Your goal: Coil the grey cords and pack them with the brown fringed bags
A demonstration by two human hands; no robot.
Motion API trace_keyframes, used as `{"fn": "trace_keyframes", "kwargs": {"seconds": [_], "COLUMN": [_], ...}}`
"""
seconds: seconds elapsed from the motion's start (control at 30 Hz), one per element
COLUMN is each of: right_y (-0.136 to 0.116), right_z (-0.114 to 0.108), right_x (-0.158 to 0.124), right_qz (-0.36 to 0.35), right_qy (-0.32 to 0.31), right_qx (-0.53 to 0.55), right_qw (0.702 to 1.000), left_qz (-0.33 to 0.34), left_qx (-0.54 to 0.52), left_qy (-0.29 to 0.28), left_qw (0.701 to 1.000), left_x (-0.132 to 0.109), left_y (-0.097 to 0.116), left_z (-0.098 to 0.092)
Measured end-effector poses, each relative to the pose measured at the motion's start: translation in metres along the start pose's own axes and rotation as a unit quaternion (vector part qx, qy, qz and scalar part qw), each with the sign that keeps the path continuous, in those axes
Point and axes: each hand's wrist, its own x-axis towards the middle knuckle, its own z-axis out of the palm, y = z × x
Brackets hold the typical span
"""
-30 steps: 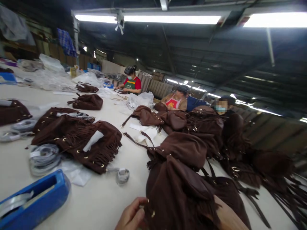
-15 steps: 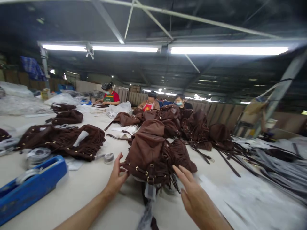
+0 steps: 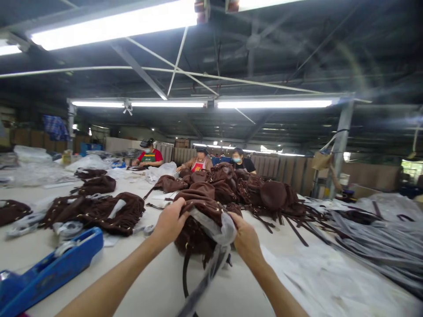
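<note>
Head view: over the table (image 3: 158, 275), our left hand (image 3: 170, 222) and right hand (image 3: 247, 237) curl closed on opposite sides of the bag (image 3: 190, 235), apparently positioning it, the next move likely calling for even grips.

Bright tube lights (image 3: 115, 25) under a dim roof (image 3: 280, 75)
The nearest burns out to white; pale glare streaks the upper right, soft shadow falls on the counter (image 3: 155, 288), and plastic sheeting (image 3: 330, 275) at lower right looks smeared.

Long white fluorescent tubes (image 3: 274, 104) are shining under the dark roof (image 3: 324, 72); one grey metal post (image 3: 340, 138) stands at right.
</note>
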Motion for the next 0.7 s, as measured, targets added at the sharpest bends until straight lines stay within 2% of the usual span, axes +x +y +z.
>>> {"fn": "trace_keyframes", "kwargs": {"seconds": [0.07,0.13,0.3,0.37,0.43,0.5,0.57,0.63,0.7], "right_y": [-0.005,0.0,0.039,0.053,0.063,0.067,0.068,0.067,0.065], "right_z": [-0.02,-0.025,-0.005,0.0,0.002,0.003,0.006,0.01,0.014], "right_x": [0.004,-0.001,-0.048,-0.068,-0.081,-0.088,-0.091,-0.091,-0.091], "right_qz": [-0.026,-0.025,0.013,0.024,0.036,0.045,0.047,0.041,0.032], "right_qy": [-0.013,-0.047,-0.091,-0.087,-0.074,-0.058,-0.049,-0.048,-0.048], "right_qx": [-0.03,-0.052,-0.055,-0.059,-0.066,-0.071,-0.068,-0.058,-0.047], "right_qw": [0.999,0.997,0.994,0.994,0.994,0.995,0.995,0.996,0.997], "left_qz": [-0.004,-0.02,-0.014,0.001,0.009,0.059,0.164,0.263,0.302], "left_qx": [0.023,0.051,0.112,0.131,0.147,0.16,0.163,0.156,0.151], "left_qy": [-0.025,-0.057,-0.159,-0.197,-0.224,-0.215,-0.175,-0.134,-0.131], "left_qw": [0.999,0.997,0.981,0.972,0.963,0.962,0.957,0.943,0.932], "left_x": [0.003,-0.004,-0.054,-0.077,-0.096,-0.11,-0.117,-0.116,-0.108], "left_y": [0.007,0.006,-0.008,-0.009,-0.004,0.007,0.022,0.038,0.053], "left_z": [-0.008,-0.001,0.043,0.052,0.054,0.051,0.049,0.053,0.063]}}
